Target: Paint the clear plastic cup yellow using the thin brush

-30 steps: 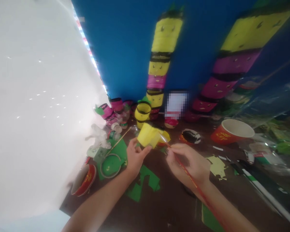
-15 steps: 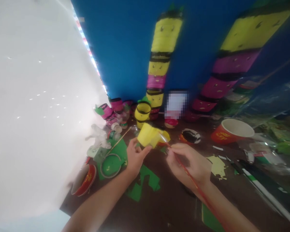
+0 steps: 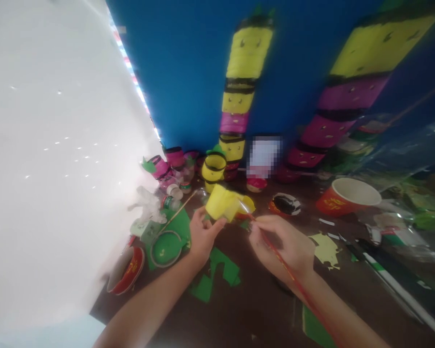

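My left hand (image 3: 205, 229) grips a yellow-painted piece (image 3: 222, 202), roughly a short cylinder, between thumb and fingers. In my right hand (image 3: 284, 241) is a slim red paintbrush (image 3: 275, 250), held like a pen. Its tip meets the right side of the yellow piece, beside a small dish of yellow paint (image 3: 249, 203) partly hidden behind. Whether the bristles touch the piece or the paint I cannot tell. A cut-down red cup with black paint (image 3: 285, 204) stands farther right. Green paper scraps (image 3: 221, 273) lie below my left hand.
A tall red paper cup (image 3: 348, 197) stands at right, near a pale yellow scrap (image 3: 326, 250) and a cutter (image 3: 351, 251). A tape roll (image 3: 166, 249) and a red cup piece (image 3: 127, 270) lie left. Yellow and pink painted pots (image 3: 214, 166) line the blue wall (image 3: 181, 72).
Almost nothing differs. My right hand and the brush have shifted very slightly left; my left hand keeps its hold on the yellow piece.
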Demonstrator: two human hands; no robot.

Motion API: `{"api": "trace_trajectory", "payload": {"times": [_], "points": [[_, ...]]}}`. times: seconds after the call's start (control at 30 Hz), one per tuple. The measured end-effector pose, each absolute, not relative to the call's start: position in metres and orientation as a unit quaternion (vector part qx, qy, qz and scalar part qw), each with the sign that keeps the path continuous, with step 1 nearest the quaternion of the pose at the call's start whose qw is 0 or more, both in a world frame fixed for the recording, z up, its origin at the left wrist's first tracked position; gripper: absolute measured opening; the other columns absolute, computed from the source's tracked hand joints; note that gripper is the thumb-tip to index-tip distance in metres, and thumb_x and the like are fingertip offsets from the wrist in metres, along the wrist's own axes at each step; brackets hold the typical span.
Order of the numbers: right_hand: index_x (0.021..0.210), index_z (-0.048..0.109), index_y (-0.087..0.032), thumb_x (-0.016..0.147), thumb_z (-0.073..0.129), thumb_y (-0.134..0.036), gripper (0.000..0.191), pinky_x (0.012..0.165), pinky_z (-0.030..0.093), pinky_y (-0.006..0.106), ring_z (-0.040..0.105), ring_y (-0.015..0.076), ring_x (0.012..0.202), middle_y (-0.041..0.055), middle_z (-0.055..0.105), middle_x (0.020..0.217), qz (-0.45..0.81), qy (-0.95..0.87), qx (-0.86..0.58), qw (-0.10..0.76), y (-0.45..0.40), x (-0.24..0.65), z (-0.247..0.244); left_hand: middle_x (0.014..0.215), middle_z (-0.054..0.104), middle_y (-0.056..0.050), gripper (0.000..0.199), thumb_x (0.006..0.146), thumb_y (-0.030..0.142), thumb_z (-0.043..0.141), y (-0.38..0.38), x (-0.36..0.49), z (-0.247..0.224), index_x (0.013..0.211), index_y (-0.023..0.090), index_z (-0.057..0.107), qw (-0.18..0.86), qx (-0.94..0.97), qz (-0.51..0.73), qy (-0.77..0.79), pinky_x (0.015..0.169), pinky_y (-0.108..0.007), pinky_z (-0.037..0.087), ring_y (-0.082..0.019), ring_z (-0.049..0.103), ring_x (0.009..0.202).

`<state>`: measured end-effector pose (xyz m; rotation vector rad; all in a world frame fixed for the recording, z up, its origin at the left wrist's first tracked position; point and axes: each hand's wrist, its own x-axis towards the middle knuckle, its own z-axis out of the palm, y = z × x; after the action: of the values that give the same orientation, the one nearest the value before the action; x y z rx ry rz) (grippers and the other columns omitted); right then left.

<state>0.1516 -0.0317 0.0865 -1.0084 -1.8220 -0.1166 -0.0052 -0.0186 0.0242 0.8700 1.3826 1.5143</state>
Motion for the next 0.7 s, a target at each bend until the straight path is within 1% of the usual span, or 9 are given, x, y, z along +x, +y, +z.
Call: {"api": "trace_trajectory", "payload": {"times": [0.13, 0.2, 0.33, 0.43, 0.6, 0.7], "points": [[0.072, 0.052, -0.022, 0.072, 0.056, -0.012, 0.011, 0.054, 0.046, 0.021, 0.057, 0.0093, 0.056, -0.0026, 0.061, 0.066, -0.005, -0.802, -0.362, 0.476, -0.0319, 0.1527, 0.0882, 0.071, 0.065, -0.002, 0.052, 0.057, 0.034, 0.077, -0.0185, -0.0052, 0.0247, 0.102, 0.016, 0.057, 0.441, 0.351, 0.613, 0.554, 0.062, -0.024, 0.048, -0.015, 0.063, 0.069], [0.07, 0.051, -0.022, 0.071, 0.056, -0.011, 0.013, 0.052, 0.045, 0.02, 0.055, 0.009, 0.054, -0.0029, 0.06, 0.063, -0.008, -0.805, -0.348, 0.48, -0.0328, 0.1532, 0.0901, 0.073, 0.065, -0.002, 0.051, 0.059, 0.034, 0.076, -0.0184, -0.0051, 0.0247, 0.103, 0.016, 0.057, 0.439, 0.355, 0.615, 0.551, 0.063, -0.024, 0.048, -0.014, 0.063, 0.069], [0.075, 0.053, -0.022, 0.071, 0.058, -0.01, 0.013, 0.056, 0.046, 0.021, 0.057, 0.0099, 0.058, -0.0016, 0.061, 0.066, -0.051, -0.773, -0.368, 0.514, -0.0325, 0.1528, 0.0892, 0.072, 0.065, -0.002, 0.051, 0.059, 0.034, 0.076, -0.0183, -0.0052, 0.0235, 0.103, 0.016, 0.057, 0.44, 0.358, 0.613, 0.55, 0.063, -0.024, 0.048, -0.014, 0.063, 0.069], [0.077, 0.054, -0.021, 0.074, 0.057, -0.011, 0.011, 0.059, 0.046, 0.021, 0.059, 0.0105, 0.062, -0.0013, 0.063, 0.069, -0.054, -0.762, -0.401, 0.506, -0.0307, 0.152, 0.0854, 0.069, 0.064, -0.001, 0.052, 0.058, 0.034, 0.076, -0.0185, -0.0055, 0.0226, 0.103, 0.016, 0.057, 0.44, 0.356, 0.612, 0.553, 0.062, -0.024, 0.048, -0.014, 0.063, 0.067], [0.07, 0.051, -0.021, 0.073, 0.055, -0.011, 0.012, 0.055, 0.044, 0.02, 0.055, 0.0084, 0.055, -0.0031, 0.059, 0.063, 0.006, -0.808, -0.356, 0.469, -0.031, 0.1526, 0.0852, 0.073, 0.065, -0.002, 0.051, 0.061, 0.035, 0.074, -0.0185, -0.0059, 0.0234, 0.105, 0.015, 0.056, 0.434, 0.363, 0.615, 0.548, 0.063, -0.024, 0.048, -0.014, 0.063, 0.069], [0.071, 0.051, -0.021, 0.071, 0.057, -0.01, 0.013, 0.054, 0.044, 0.02, 0.055, 0.0086, 0.055, -0.0029, 0.06, 0.063, -0.022, -0.795, -0.353, 0.492, -0.0321, 0.1527, 0.0872, 0.074, 0.065, -0.003, 0.051, 0.061, 0.035, 0.074, -0.0182, -0.006, 0.0243, 0.104, 0.015, 0.056, 0.434, 0.36, 0.616, 0.551, 0.063, -0.024, 0.047, -0.014, 0.062, 0.068]]}}
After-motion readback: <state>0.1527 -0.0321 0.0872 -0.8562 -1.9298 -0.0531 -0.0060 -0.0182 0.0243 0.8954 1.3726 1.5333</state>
